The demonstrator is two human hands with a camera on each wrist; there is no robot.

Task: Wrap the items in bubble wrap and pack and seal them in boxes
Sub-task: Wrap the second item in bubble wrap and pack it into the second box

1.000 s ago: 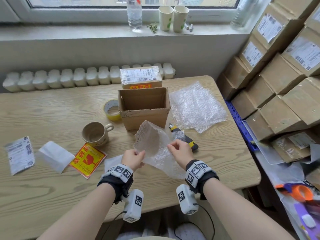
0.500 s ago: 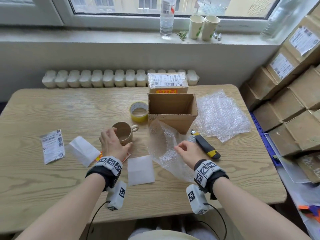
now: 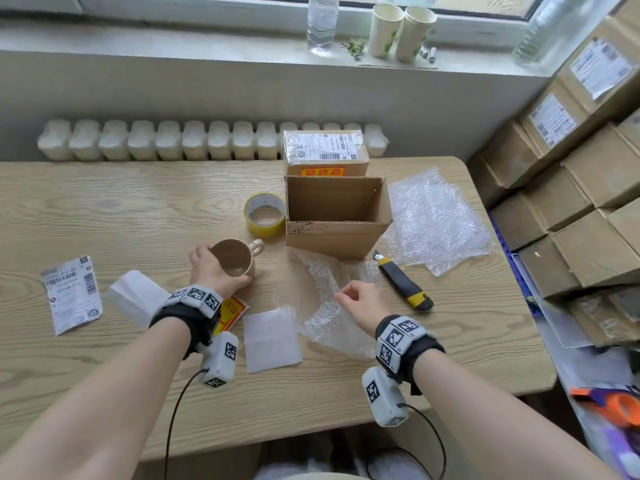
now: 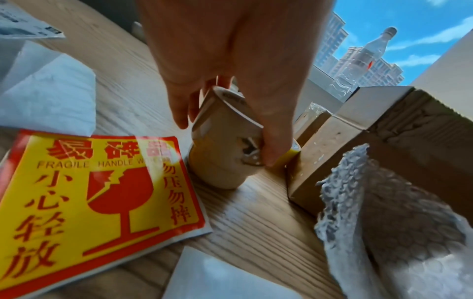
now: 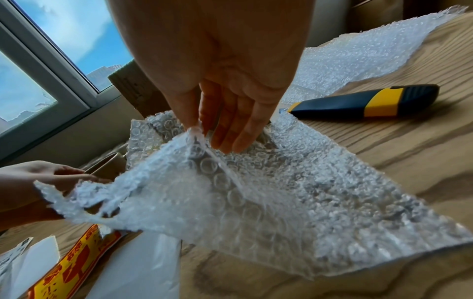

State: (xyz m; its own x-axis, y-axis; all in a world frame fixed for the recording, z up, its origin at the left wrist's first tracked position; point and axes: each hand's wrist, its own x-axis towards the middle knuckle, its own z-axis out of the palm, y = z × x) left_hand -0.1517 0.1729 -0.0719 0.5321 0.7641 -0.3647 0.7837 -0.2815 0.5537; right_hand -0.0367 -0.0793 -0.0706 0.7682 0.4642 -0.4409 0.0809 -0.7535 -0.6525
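Note:
A beige mug (image 3: pixel 239 259) (image 4: pixel 220 157) sits left of the open cardboard box (image 3: pixel 329 239), its handle toward the box. My left hand (image 3: pixel 216 268) (image 4: pixel 225 139) grips the mug from above, thumb and fingers round its rim. A loose sheet of bubble wrap (image 3: pixel 327 306) (image 5: pixel 256 192) lies in front of the box. My right hand (image 3: pixel 341 296) (image 5: pixel 198 126) pinches the sheet's near edge between thumb and forefinger and holds that edge raised off the table.
A yellow tape roll (image 3: pixel 265 214) stands left of the box, with a sealed labelled box (image 3: pixel 325 150) behind. A utility knife (image 3: pixel 403 282) and stacked bubble wrap (image 3: pixel 436 220) lie right. Fragile sticker (image 4: pixel 89 192), white papers (image 3: pixel 272 337) and a label (image 3: pixel 71 294) lie near left. Cartons (image 3: pixel 571 174) line the right.
My left hand has let go of the bubble wrap, moved left and taken hold of the mug. The sheet has sunk toward the table, still pinched by my right hand.

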